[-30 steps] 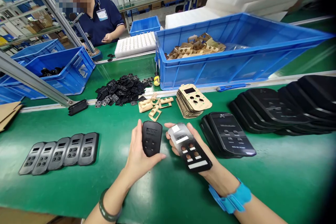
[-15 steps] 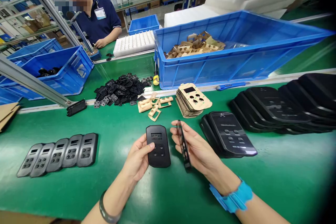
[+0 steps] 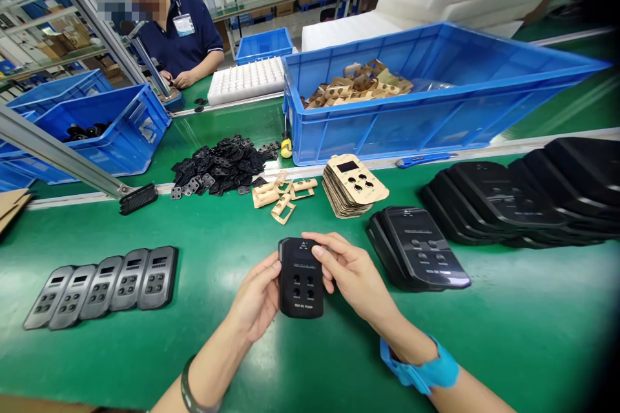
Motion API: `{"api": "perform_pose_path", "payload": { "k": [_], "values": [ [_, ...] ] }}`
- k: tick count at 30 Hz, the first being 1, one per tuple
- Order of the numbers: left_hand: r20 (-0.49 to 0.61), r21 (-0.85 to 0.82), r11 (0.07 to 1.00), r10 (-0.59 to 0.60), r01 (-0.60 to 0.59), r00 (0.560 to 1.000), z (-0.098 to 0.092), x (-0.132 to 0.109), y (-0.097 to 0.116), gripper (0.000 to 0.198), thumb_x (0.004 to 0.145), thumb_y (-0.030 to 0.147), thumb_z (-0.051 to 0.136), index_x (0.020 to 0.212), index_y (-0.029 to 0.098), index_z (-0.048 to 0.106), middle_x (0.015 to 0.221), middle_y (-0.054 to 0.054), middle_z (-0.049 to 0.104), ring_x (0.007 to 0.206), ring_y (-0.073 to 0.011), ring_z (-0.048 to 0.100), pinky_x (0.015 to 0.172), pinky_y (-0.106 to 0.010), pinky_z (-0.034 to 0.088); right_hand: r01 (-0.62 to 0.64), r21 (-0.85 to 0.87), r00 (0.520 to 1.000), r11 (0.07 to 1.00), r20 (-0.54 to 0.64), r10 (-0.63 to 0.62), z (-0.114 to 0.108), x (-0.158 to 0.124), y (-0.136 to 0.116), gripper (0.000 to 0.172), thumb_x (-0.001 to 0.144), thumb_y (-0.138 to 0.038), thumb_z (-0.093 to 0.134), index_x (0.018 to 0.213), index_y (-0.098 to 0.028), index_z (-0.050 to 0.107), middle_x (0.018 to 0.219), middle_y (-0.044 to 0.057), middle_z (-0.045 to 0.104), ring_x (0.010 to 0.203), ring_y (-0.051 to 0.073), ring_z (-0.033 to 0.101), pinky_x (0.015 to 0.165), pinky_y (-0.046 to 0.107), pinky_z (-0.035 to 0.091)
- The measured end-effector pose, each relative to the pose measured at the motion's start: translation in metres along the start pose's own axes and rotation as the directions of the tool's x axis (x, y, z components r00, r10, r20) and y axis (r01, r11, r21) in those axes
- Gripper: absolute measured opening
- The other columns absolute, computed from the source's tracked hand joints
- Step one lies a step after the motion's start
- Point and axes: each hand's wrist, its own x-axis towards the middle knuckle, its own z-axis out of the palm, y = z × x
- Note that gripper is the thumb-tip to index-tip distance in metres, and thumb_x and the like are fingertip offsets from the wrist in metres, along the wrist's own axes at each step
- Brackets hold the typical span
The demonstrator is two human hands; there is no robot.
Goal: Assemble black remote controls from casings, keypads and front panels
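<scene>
Between both hands a black front panel [image 3: 301, 284] with four round holes and white print faces me. It lies over the black backing plate, which is now hidden beneath it. My left hand [image 3: 256, 297] grips the pair along the left edge. With thumb and fingers, my right hand [image 3: 343, 268] pinches the panel's upper right corner. To the right lies a short stack of glossy black front panels [image 3: 419, 248]. Tan adhesive sheets [image 3: 356, 184] with matching cutouts are piled just beyond my hands, beside peeled tan scraps [image 3: 283, 197].
At left, several grey-black plates [image 3: 133, 281] overlap in a row. A heap of small black pads [image 3: 217, 168] sits near a yellow screwdriver [image 3: 287, 145]. Behind stands a large blue bin [image 3: 387, 129]; a blue cutter [image 3: 423, 159] lies before it. A co-worker [image 3: 188, 45] sits across the bench.
My right hand has moved left and turned the front panel face up, bringing it over the backing plate in my left hand. The co-worker's second hand has come into view.
</scene>
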Motion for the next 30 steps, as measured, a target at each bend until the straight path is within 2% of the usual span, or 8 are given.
{"api": "perform_pose_path", "payload": {
  "k": [4,11,17,27,30],
  "values": [
    [-0.066,-0.043,0.999,-0.020,0.018,0.998,-0.001,0.001,-0.002,0.028,0.082,0.018,0.062,0.110,0.014,0.067,0.101,-0.009,0.071,0.094,-0.0193,0.063,0.086,-0.029,0.044,0.035,-0.067,0.999,0.997,0.002,-0.035,0.002,-0.001,0.001,0.031,0.085,-0.037,0.053,0.106,-0.020,0.068,0.080,-0.002,0.047,0.037,0.004,0.048,0.038,0.024,0.042],
    [-0.061,-0.038,0.999,-0.020,0.018,0.998,-0.003,0.000,-0.002,0.028,0.084,0.018,0.061,0.111,0.014,0.066,0.100,-0.009,0.071,0.098,-0.0217,0.063,0.091,-0.034,0.044,0.047,-0.100,0.999,0.994,0.012,-0.046,0.004,0.000,0.003,0.031,0.087,-0.035,0.050,0.108,-0.020,0.067,0.081,-0.002,0.047,0.038,0.003,0.047,0.037,0.023,0.042],
    [-0.077,-0.033,0.999,-0.020,0.018,0.997,-0.002,0.000,-0.002,0.032,0.082,0.020,0.063,0.114,0.014,0.065,0.102,-0.010,0.071,0.101,-0.0236,0.062,0.093,-0.036,0.043,0.046,-0.054,0.999,0.997,0.018,-0.045,0.006,-0.002,0.007,0.036,0.079,-0.031,0.063,0.113,-0.021,0.064,0.080,-0.003,0.040,0.044,0.003,0.045,0.035,0.019,0.044],
    [0.028,0.135,0.988,0.075,-0.078,0.997,-0.002,-0.003,-0.009,0.043,0.080,0.022,0.068,0.123,0.022,0.061,0.118,-0.009,0.065,0.112,-0.0246,0.056,0.095,-0.034,0.041,0.062,-0.136,0.998,0.989,-0.008,-0.063,0.008,-0.001,0.015,0.041,0.081,-0.033,0.060,0.120,-0.020,0.060,0.083,-0.002,0.039,0.043,0.004,0.042,0.032,0.020,0.042],
    [0.060,0.147,0.985,0.084,-0.092,0.995,-0.001,-0.003,-0.006,0.043,0.082,0.024,0.066,0.125,0.022,0.059,0.121,-0.009,0.063,0.114,-0.0244,0.055,0.096,-0.033,0.039,0.114,-0.232,0.992,0.966,-0.028,-0.124,0.005,0.002,0.015,0.045,0.080,-0.031,0.062,0.123,-0.022,0.058,0.086,-0.001,0.042,0.049,0.005,0.045,0.042,0.022,0.045]
  ]
}}
